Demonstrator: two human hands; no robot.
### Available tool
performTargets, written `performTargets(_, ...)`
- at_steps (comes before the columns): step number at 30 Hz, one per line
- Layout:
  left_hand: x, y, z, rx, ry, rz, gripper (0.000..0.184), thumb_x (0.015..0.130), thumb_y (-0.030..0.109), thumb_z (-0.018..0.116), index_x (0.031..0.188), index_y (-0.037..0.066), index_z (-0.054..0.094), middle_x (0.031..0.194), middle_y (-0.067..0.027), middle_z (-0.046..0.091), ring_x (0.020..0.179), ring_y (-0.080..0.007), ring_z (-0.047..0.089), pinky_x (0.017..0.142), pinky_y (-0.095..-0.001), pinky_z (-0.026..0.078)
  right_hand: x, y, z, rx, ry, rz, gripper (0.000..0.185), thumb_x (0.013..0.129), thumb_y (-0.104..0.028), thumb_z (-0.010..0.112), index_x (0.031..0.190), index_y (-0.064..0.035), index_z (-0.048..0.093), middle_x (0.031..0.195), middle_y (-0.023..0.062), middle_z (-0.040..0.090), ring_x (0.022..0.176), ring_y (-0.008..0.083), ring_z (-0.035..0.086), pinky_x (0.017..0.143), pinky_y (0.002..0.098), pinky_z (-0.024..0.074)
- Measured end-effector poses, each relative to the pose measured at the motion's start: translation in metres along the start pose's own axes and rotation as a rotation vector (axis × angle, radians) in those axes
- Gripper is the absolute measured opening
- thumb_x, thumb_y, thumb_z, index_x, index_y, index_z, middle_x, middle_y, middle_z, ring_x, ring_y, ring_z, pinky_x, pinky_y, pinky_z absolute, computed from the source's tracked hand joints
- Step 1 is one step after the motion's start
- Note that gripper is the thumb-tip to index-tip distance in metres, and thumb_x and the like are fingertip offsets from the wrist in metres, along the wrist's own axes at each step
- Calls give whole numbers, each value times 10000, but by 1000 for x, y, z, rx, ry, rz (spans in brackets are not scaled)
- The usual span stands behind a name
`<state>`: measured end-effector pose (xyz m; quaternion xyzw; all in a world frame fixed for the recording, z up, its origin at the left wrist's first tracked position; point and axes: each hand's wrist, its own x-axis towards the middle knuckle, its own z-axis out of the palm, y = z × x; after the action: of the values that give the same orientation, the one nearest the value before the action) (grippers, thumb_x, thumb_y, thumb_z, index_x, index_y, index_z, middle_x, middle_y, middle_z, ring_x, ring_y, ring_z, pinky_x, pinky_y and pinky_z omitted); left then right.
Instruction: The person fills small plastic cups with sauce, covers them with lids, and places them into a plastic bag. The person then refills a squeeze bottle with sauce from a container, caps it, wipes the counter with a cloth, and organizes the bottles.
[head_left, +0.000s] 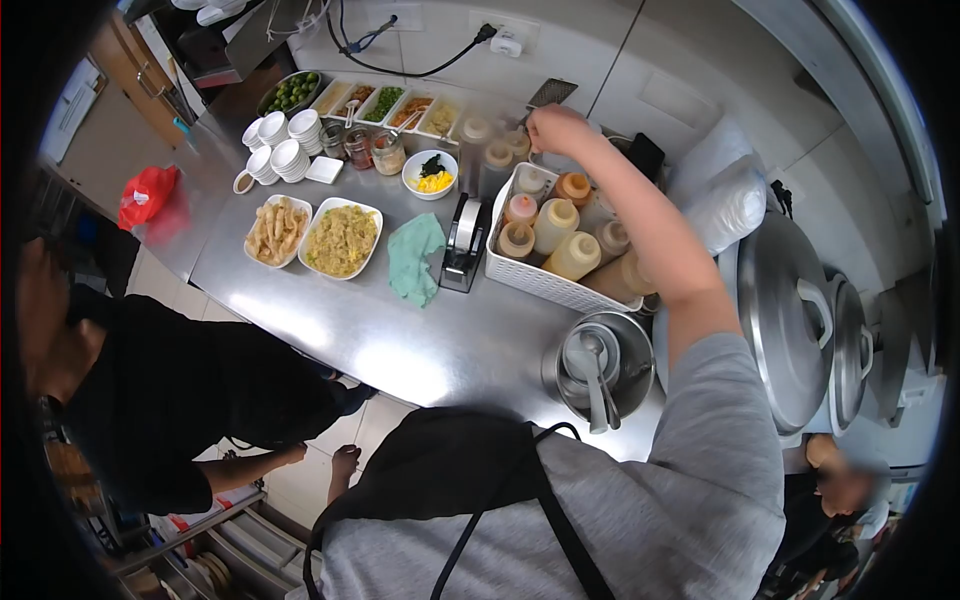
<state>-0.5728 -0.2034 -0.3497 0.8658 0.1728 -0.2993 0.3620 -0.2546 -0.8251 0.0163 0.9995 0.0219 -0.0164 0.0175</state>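
My right hand [560, 131] reaches to the back of the steel counter, above the far edge of a white basket [560, 284]. Its fingers are closed; what they hold is hidden. Just above it a dark mesh-like flat piece [553, 93] shows against the wall, and clear containers [498, 153] stand to its left. Squeeze bottles [555, 225] with yellow, orange and brown contents fill the basket. Low beside my apron hangs my left hand [345, 461], fingers curled in, with nothing visible in it.
Fried rice [342, 240], fried pieces [278, 231], an egg-topped bowl [431, 175], a green cloth [415, 258] and a tape dispenser [463, 243] lie on the counter. A metal pot [632, 392] holds ladles. Large lidded pots [785, 320] stand right. A co-worker [190, 390] is at left.
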Motion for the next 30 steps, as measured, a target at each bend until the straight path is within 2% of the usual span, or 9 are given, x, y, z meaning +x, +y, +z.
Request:
performTargets(4,-8,7,5,57,-8,13,307,733,249,615,967,50,614,668,-111,623,502,-164,590,439,-289,457,-12,-22,-1,-113,-156,-91,218,604,-183,690,775,-49,668,753,147,638,715,289,621,614,381,489)
performTargets(8,-17,3,9,115,-42,-41,299,737,274,606,936,53,631,722,-114,638,565,-193,616,499,-309,481,-17,-24,15,-12,-235,-117,298,576,-227,716,754,3,648,766,179,629,739,292,622,654,377,486)
performTargets(11,2,-46,21,189,49,102,284,736,283,602,891,50,647,752,-120,645,639,-221,630,572,-330,498,-28,-22,16,205,-178,-83,298,582,-245,715,731,2,640,751,182,625,734,293,620,653,374,481)
performTargets(14,11,-68,30,185,91,165,275,729,286,606,858,47,656,752,-138,643,695,-238,630,635,-338,499,-24,-20,43,33,-70,-92,303,575,-258,708,729,-5,642,744,178,625,711,292,615,637,370,482)
performTargets(16,-15,-20,10,137,13,24,285,726,274,608,897,50,644,730,-136,637,621,-213,623,554,-324,495,-21,-18,12,35,-78,-62,310,568,-257,703,740,-7,644,736,171,627,694,281,617,625,361,488)
performTargets(17,-15,-10,4,141,14,23,285,726,274,608,897,50,644,730,-136,637,621,-213,623,554,-324,495,-18,-15,-5,39,-96,-33,318,560,-257,699,751,-8,646,728,164,630,678,271,619,614,353,494)
performTargets(20,-14,1,-2,-14,-43,-43,311,726,249,607,974,60,611,657,-108,608,473,-158,571,395,-276,432,1,8,-38,235,-171,5,309,552,-235,685,746,2,645,693,135,628,617,230,614,557,327,498)
performTargets(24,-9,5,2,18,-4,-83,306,728,247,610,967,56,613,653,-108,607,485,-162,576,403,-286,435,1,9,-55,246,-146,79,307,567,-235,688,745,11,643,660,107,616,559,178,591,503,290,483)
performTargets(30,-11,-3,4,42,-48,137,316,727,254,623,956,37,614,664,-117,617,487,-168,576,427,-297,451,-2,6,-45,208,-160,68,310,581,-250,694,754,3,646,660,110,614,559,179,588,516,290,483)
